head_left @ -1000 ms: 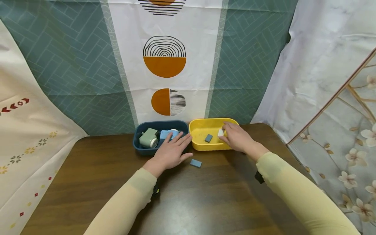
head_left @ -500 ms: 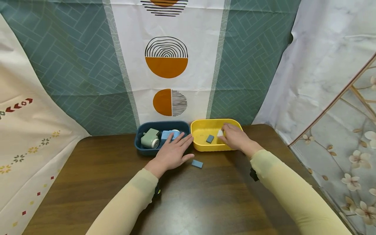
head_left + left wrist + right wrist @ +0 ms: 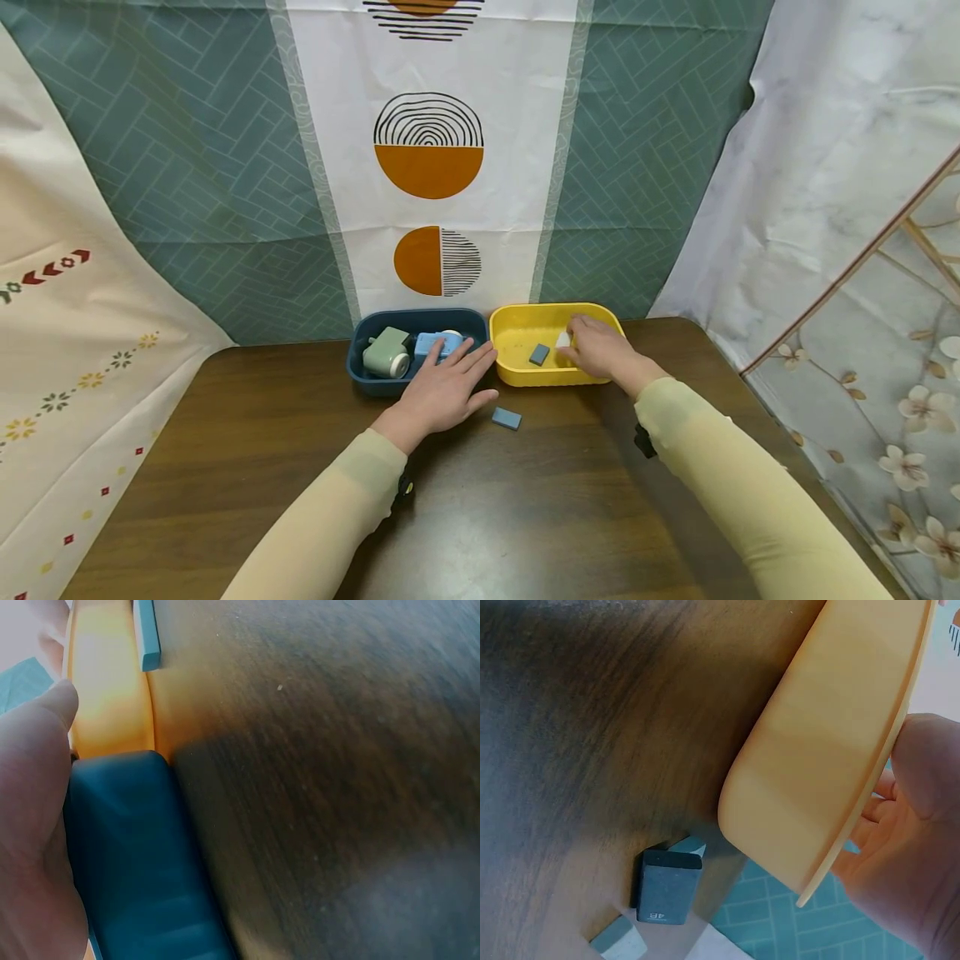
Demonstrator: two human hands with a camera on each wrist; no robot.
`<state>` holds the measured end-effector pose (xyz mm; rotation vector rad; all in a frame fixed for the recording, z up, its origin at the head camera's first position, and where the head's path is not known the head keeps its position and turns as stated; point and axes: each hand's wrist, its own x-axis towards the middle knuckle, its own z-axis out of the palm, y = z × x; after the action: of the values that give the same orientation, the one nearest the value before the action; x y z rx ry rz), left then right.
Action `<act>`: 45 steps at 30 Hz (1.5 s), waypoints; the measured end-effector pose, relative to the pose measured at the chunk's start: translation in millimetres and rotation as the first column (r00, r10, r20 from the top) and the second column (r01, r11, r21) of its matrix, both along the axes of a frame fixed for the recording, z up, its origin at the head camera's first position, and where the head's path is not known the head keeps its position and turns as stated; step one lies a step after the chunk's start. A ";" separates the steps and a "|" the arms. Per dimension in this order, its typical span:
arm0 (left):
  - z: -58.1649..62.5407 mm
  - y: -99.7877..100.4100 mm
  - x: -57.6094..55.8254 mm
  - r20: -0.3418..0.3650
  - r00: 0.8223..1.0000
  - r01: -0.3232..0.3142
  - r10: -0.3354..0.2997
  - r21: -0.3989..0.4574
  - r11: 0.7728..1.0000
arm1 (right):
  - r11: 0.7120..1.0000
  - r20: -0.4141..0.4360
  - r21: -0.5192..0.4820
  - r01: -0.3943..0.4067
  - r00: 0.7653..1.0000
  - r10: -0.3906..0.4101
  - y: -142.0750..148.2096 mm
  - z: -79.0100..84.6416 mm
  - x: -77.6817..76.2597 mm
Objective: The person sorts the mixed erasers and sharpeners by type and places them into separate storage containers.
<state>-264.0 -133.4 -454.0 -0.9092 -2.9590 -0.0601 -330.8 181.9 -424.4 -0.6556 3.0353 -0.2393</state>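
Observation:
My right hand (image 3: 598, 346) reaches into the yellow bin (image 3: 551, 377). Its thumb and fingers pinch a small white piece (image 3: 563, 339). To the left of that piece, a small slate-blue rectangular block (image 3: 539, 355) lies on the bin floor. Fingers spread, my left hand (image 3: 444, 392) lies over the front right part of the dark blue bin (image 3: 375, 387). A light blue item (image 3: 431, 343) with a white end sits beyond its fingers, partly covered. Left of it rests a green boxy item (image 3: 387, 353) with a white round end. The right wrist view hides the right fingertips behind the yellow bin's wall.
Another slate-blue block (image 3: 507, 418) lies on the wooden table (image 3: 495, 517) in front of the bins. Both bins stand side by side at the patterned cloth backdrop (image 3: 438, 167). The right wrist view has a dark boxy piece (image 3: 670, 889) with light marks near the yellow bin's end.
The head view has shifted slightly, so the scene slides a little to the right. My right wrist and forearm have drawn slightly left; the pinch holds. The left hand stays in place.

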 end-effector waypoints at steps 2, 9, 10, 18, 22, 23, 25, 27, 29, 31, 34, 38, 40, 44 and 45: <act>-0.1 0.5 -0.1 0.007 1.000 -0.004 0.004 0.000 1.000 | 1.000 0.010 -0.001 0.009 1.000 -0.009 -0.5 1.0 0.3; -0.9 1.0 0.0 0.028 1.000 -0.003 0.002 0.012 1.000 | 0.999 0.074 0.006 0.048 0.996 -0.049 -1.0 2.1 0.0; -1.3 1.0 -0.1 0.029 1.000 0.000 0.000 0.014 1.000 | 0.999 0.079 0.007 0.050 0.996 -0.050 -1.0 2.3 0.1; -0.8 1.9 -1.1 0.026 1.000 0.009 -0.009 0.009 1.000 | 0.998 0.102 0.003 0.058 0.993 -0.058 -0.8 4.1 0.5; 0.0 1.9 -1.5 0.042 0.999 0.011 -0.012 0.012 1.000 | 0.998 0.111 -0.001 0.069 0.991 -0.068 -0.2 3.5 -1.3; 0.4 2.1 -1.5 0.046 0.999 0.011 -0.012 0.013 1.000 | 0.997 0.114 -0.001 0.073 0.991 -0.073 0.0 3.5 -1.8; 1.3 2.3 -1.4 0.050 0.999 0.013 -0.013 0.017 1.000 | 0.997 0.115 0.005 0.077 0.990 -0.077 0.2 3.0 -2.5; 1.8 2.4 -1.5 0.052 0.999 0.013 -0.014 0.020 1.000 | 0.997 0.109 0.015 0.070 0.992 -0.072 0.3 2.4 -2.7; 2.4 2.5 -1.4 0.053 0.999 0.011 -0.012 0.019 1.000 | 0.998 0.098 0.021 0.063 0.993 -0.065 0.3 1.8 -2.2; 2.4 2.5 -1.8 0.049 0.999 0.011 -0.012 0.015 1.000 | 0.998 0.084 0.020 0.056 0.995 -0.057 0.2 1.8 -1.1; 2.2 2.3 -2.1 0.041 0.999 0.011 -0.011 0.009 1.000 | 0.999 0.066 0.001 0.051 0.996 -0.051 0.1 1.9 1.8; 1.9 2.0 -2.2 0.032 0.999 0.009 -0.010 0.006 1.000 | 0.999 0.041 -0.027 0.036 0.999 -0.035 1.2 2.2 6.3; 1.9 1.8 -2.0 0.030 1.000 0.006 -0.006 -0.001 1.000 | 0.999 0.027 -0.039 0.028 0.999 -0.027 1.9 2.5 8.7; 1.5 1.3 -1.1 0.027 1.000 0.001 -0.001 -0.007 1.000 | 0.999 0.002 -0.051 0.017 1.000 -0.017 2.8 2.8 14.8; 1.2 1.1 -0.8 0.026 1.000 0.000 0.000 -0.007 1.000 | 0.999 -0.006 -0.053 0.012 1.000 -0.013 2.7 3.2 17.1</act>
<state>-264.8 -132.2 -452.9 -0.9167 -2.9853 -0.0621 -313.8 184.6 -421.2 -0.6421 3.0495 -0.3194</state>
